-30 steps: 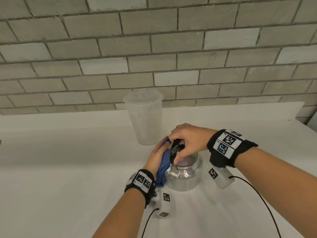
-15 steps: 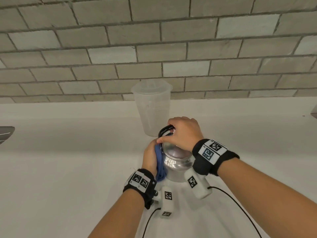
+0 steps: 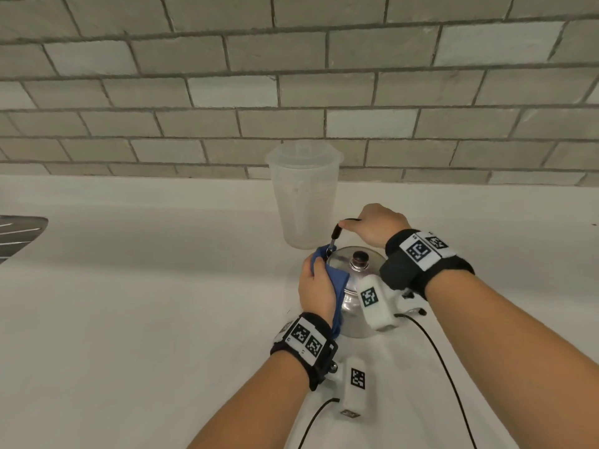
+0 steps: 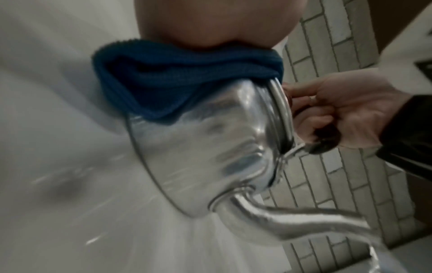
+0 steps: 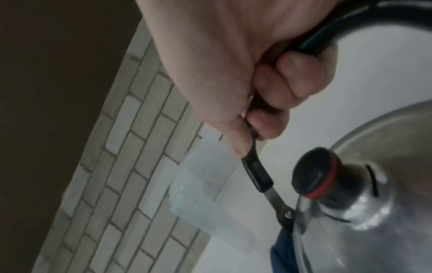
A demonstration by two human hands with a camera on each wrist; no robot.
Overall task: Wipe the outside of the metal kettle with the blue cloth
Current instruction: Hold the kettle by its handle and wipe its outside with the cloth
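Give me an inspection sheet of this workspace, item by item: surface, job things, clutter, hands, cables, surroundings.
Surface: white counter, looks bare around the work.
Job's things: metal kettle upright on the counter, lid on; blue cloth pressed against its left side.
Clutter: translucent plastic cup behind the kettle; grey ridged object at the far left edge.
Hands: left hand presses the cloth to the kettle; right hand grips the black handle.
Cables: black cable runs from each wrist unit toward the person.
Surroundings: grey brick wall.
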